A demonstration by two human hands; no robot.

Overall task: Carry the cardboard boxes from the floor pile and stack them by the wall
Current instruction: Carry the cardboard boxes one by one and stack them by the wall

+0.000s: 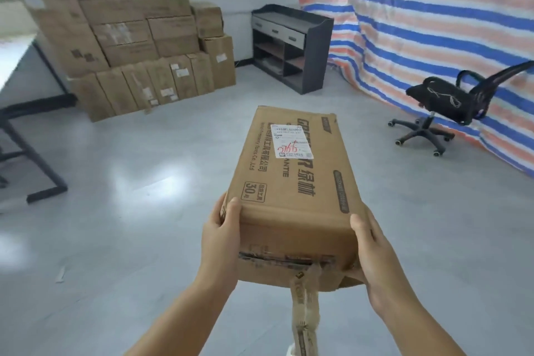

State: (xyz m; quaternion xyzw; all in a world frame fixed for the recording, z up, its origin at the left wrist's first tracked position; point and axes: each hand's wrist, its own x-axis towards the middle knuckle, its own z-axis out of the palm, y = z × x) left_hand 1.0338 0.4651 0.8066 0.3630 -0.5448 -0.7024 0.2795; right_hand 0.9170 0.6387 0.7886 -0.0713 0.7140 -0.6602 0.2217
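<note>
Between my two palms rides a long cardboard box [291, 182], held out ahead of me above the grey floor [144, 182], its near end in my grip and its far end pointing into the room. My left hand [221, 235] clamps the near left corner, thumb over the top edge; my right hand [375, 263] cups the near right corner from the side and beneath. Both are closed on the box. A strip of loose packing tape [304, 306] hangs from the torn near end.

I judge this to be the carrying step: box lifted, not yet set down. The stack of boxes [138, 46] stands against the wall under the window, ahead and to my left, well apart from me. Next I would need to turn left, walk over and find a level top to lay this one on.

Open floor lies between me and the stack. Table legs [34, 159] jut in on the left, a dark cabinet [291, 46] sits right of the stack, and an office chair [442, 107] stands by the striped tarp [433, 23], clear of my path.
</note>
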